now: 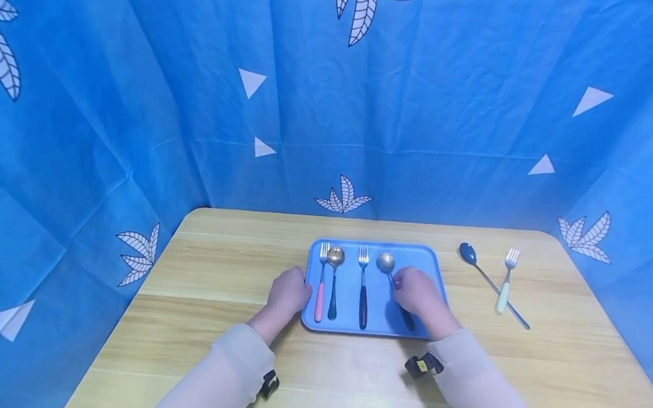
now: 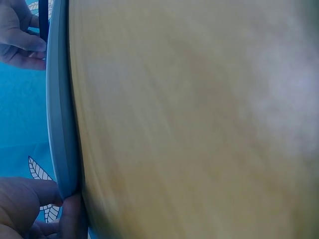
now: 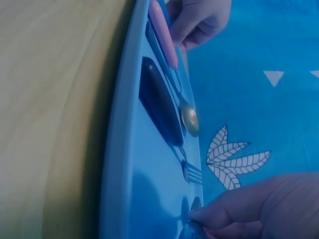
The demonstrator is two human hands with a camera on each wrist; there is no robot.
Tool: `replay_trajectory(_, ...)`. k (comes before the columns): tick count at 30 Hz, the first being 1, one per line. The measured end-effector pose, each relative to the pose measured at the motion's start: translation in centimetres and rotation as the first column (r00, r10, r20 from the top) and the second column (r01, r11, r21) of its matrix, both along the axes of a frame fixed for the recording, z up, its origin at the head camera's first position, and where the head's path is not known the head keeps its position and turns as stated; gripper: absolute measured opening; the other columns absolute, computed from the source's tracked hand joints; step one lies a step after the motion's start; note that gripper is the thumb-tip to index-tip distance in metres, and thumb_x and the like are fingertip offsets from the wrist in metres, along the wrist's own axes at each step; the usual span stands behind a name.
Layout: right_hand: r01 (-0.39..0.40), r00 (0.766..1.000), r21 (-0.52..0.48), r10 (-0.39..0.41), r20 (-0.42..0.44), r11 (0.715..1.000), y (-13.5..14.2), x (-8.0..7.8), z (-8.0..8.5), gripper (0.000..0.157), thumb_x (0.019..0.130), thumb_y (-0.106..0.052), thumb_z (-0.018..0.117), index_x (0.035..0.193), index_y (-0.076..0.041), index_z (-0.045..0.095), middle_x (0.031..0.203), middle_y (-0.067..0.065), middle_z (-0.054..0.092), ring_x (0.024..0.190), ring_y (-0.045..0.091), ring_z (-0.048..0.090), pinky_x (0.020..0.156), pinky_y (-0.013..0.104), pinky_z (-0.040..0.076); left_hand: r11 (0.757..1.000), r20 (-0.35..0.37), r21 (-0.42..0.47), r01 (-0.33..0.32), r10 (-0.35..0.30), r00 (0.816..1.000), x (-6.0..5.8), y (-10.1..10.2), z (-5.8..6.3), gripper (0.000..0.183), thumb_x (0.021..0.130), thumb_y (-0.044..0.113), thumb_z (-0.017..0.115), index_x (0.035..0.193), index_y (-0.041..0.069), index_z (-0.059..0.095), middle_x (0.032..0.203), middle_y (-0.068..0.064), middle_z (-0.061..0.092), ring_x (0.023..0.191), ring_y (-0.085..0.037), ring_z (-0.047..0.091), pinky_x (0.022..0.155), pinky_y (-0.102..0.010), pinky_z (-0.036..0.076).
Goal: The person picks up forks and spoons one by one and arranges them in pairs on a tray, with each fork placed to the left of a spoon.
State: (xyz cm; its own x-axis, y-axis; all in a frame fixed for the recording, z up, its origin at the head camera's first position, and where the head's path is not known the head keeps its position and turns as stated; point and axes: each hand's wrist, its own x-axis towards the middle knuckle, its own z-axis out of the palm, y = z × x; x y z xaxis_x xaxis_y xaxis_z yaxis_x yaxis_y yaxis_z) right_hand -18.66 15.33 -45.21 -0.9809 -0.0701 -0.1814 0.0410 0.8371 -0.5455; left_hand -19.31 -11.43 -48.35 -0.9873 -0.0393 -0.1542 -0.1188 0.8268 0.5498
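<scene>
A blue tray [image 1: 346, 292] lies on the table, holding cutlery side by side. At its left edge my left hand [image 1: 288, 292] pinches the rim; the left wrist view shows thumb and finger on the tray edge. My right hand [image 1: 415, 290] pinches a dark-handled spoon [image 1: 386, 262] by its neck, over the tray's right part. The spoon's bowl points to the far side, and the fingers hide part of its shaft. Left of it are a dark-handled fork [image 1: 363, 300], a second spoon [image 1: 333, 295] with a gold-toned bowl, and a pink-handled fork [image 1: 319, 300].
Right of the tray on the wooden table [image 1: 210, 272], a long dark spoon [image 1: 487, 279] lies crossed with a pale-green-handled fork [image 1: 503, 293]. A blue patterned curtain [image 1: 321, 104] hangs behind the table and along both sides.
</scene>
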Motion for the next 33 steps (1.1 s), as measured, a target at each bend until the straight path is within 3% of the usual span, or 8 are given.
replay_trajectory(13,0.003,1.000,0.001,-0.003,-0.015,1.000,-1.4,-0.6,-0.3,0.037,0.078,0.006,0.059,0.060,-0.015,0.033,0.058,-0.003,0.029,0.053,0.014,0.038,0.053,0.027,0.036,1.000,0.004,-0.011,-0.004,0.004,1.000,0.2,0.1,0.4,0.019,0.093,0.009,0.060,0.074,0.009,0.056,0.065,-0.005,0.053,0.060,-0.021,0.053,0.053,-0.031,0.042)
replay_trajectory(33,0.020,0.999,-0.020,-0.020,-0.025,1.000,-3.2,-0.5,-1.0,0.035,0.082,0.005,0.060,0.062,-0.014,0.038,0.059,0.000,0.036,0.054,0.016,0.046,0.051,0.028,0.040,1.000,0.015,-0.007,-0.009,0.010,1.000,0.3,0.1,0.4,0.017,0.094,0.009,0.059,0.077,0.008,0.056,0.067,-0.006,0.053,0.061,-0.021,0.053,0.054,-0.031,0.042)
